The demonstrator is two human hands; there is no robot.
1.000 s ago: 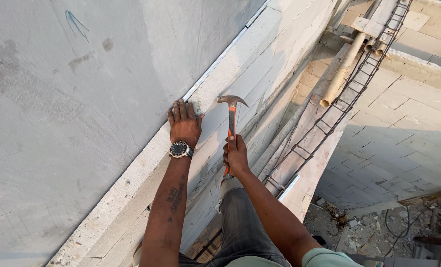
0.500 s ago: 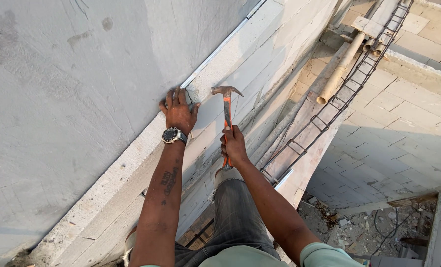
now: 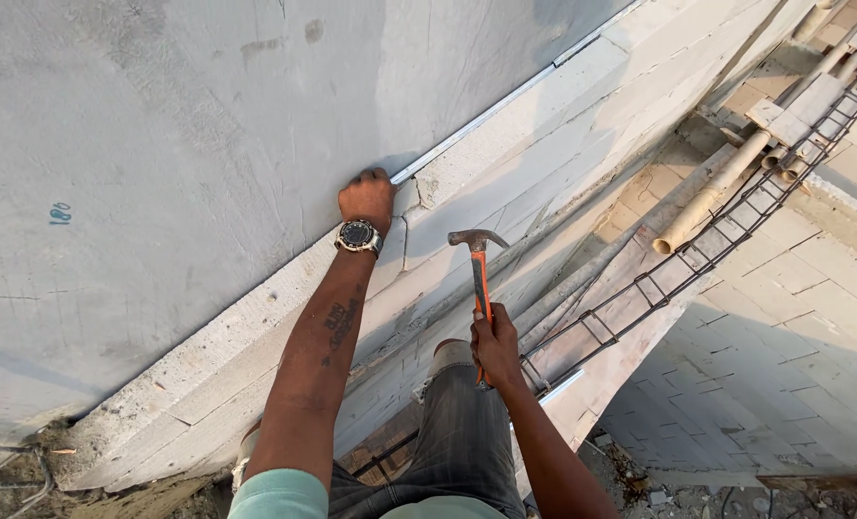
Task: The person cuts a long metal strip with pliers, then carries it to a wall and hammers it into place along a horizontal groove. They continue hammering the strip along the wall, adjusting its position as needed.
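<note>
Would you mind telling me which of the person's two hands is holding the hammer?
The right hand grips the orange-handled hammer low on its handle. The left hand, with the wristwatch, presses against the grey wall instead.

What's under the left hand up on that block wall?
The left hand presses on the top edge of the white block wall, where a thin metal strip meets the grey slab. The strip's end and anything pinched beneath the fingers are covered.
</note>
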